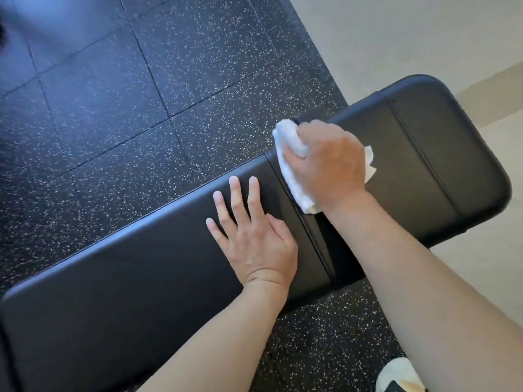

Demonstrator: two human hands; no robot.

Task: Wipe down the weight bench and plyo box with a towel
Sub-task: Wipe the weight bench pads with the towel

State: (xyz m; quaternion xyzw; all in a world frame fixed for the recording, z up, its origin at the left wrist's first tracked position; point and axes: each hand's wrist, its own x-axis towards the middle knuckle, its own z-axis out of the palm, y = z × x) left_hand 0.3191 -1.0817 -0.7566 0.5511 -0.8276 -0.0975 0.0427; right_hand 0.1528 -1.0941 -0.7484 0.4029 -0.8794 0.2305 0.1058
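Observation:
A black padded weight bench (pixel 135 278) runs diagonally from the lower left to the upper right, with a gap between its long pad and its shorter seat pad (pixel 441 154). My left hand (pixel 252 236) rests flat on the long pad, fingers spread and straight, close to the gap. My right hand (pixel 328 162) grips a bunched white towel (pixel 288 154) and presses it on the seat pad near the gap, at the bench's far edge. The towel sticks out on both sides of the hand. No plyo box is in view.
The bench stands on black rubber floor tiles with pale speckles (pixel 141 108). A beige floor (pixel 396 38) begins at the upper right, beyond the mat's edge. A light shoe (pixel 399 374) shows at the bottom right.

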